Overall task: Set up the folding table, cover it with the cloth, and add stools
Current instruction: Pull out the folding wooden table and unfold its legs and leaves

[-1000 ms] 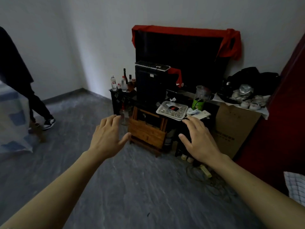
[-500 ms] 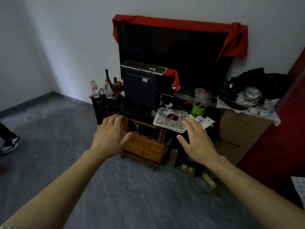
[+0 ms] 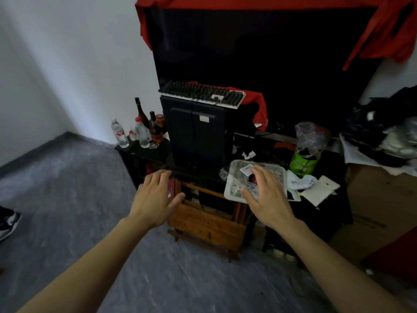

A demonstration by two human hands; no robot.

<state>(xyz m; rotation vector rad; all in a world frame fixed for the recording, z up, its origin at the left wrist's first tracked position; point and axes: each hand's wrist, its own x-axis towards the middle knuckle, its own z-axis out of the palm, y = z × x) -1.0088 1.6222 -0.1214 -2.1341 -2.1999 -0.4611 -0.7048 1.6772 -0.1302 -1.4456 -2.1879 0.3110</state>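
Both hands closer to folded table (image 3: 207, 224) than before. Spread fingers on left hand (image 3: 155, 199) and right hand (image 3: 268, 199), holding nothing. Open floor (image 3: 67, 199) at left, shoe (image 3: 9, 222) at edge.

walls: white (image 3: 67, 53) | floor: grey, streaked (image 3: 67, 195) | far: low black cabinet (image 3: 144, 153) against wall | right: cardboard box (image 3: 372, 206) | light: dim

Both arms reach forward, the left hand (image 3: 155, 199) and right hand (image 3: 267, 196) spread with straight fingers above the folded wooden table (image 3: 206, 224). It stands upright on the grey floor (image 3: 67, 199) against a cluttered dark stand (image 3: 144, 152).
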